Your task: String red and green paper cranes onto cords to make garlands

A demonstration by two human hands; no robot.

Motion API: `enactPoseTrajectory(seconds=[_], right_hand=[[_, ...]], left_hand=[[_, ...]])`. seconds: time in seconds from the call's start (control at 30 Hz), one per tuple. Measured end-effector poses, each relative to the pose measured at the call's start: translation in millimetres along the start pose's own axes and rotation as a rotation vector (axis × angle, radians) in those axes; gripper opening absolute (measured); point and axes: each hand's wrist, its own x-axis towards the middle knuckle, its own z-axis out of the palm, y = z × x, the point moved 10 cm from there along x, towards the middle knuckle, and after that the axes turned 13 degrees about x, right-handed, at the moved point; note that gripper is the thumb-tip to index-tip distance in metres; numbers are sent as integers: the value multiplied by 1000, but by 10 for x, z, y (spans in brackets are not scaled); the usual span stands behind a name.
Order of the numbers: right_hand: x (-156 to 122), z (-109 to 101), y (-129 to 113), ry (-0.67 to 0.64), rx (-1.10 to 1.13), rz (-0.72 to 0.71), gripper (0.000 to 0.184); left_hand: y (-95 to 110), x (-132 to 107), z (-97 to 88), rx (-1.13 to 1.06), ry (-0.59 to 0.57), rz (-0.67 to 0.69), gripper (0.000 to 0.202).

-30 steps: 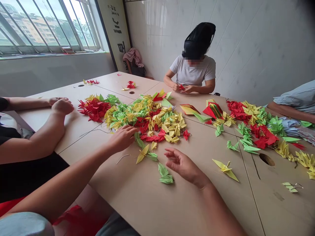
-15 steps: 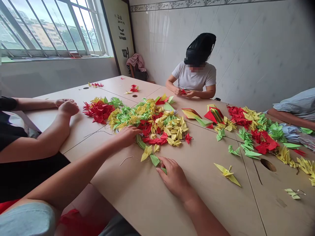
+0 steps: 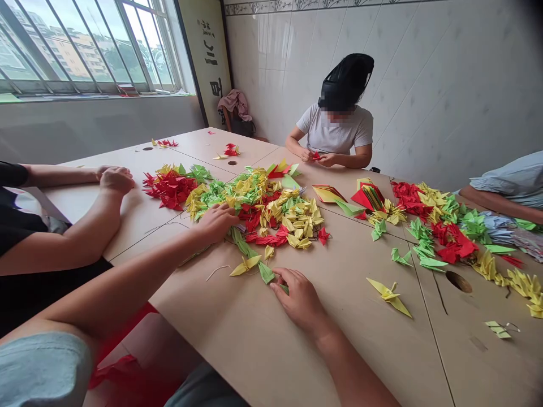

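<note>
A strand of green folded paper cranes point(image 3: 245, 245) runs across the table between my two hands. My left hand point(image 3: 217, 221) is palm down at the near edge of the pile, its fingers curled over the strand's upper end; their tips are hidden. My right hand point(image 3: 300, 299) rests on the table, thumb and fingers pinching a green paper crane point(image 3: 266, 274) at the strand's near end. Beside the strand lie a yellow paper crane point(image 3: 246, 265) with spread wings and a smaller yellow one point(image 3: 268, 252). The pile of yellow, green and red cranes point(image 3: 297, 217) lies just beyond.
A loose yellow crane point(image 3: 389, 297) lies right of my right hand. Stacks of coloured paper point(image 3: 368, 195) and more crane strands point(image 3: 456, 243) are farther right. A round hole point(image 3: 459, 281) pierces the table. People sit at left, across and at right; the one across holds red paper point(image 3: 316, 155).
The green strand looks straighter, and more green shows below my left wrist. My left hand has shifted slightly left and away; the yellow crane beside the strand has turned and moved left.
</note>
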Motion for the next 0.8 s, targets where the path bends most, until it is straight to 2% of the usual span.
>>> enactPoseTrajectory(seconds=[0.17, 0.37, 0.57, 0.7, 0.8], right_hand=[[7, -4, 11, -7, 22, 8, 23], [22, -7, 37, 3, 27, -4, 22], [19, -21, 29, 11, 20, -17, 20], [18, -24, 36, 10, 27, -15, 19], [18, -27, 38, 11, 27, -15, 20]], left_hand=[[-32, 9, -39, 60, 20, -9, 22], [-163, -56, -26, 42, 76, -74, 28], [-13, -29, 28, -3, 7, 58, 34], [-26, 26, -4, 21, -31, 15, 24], [-72, 29, -22, 36, -38, -13, 24]])
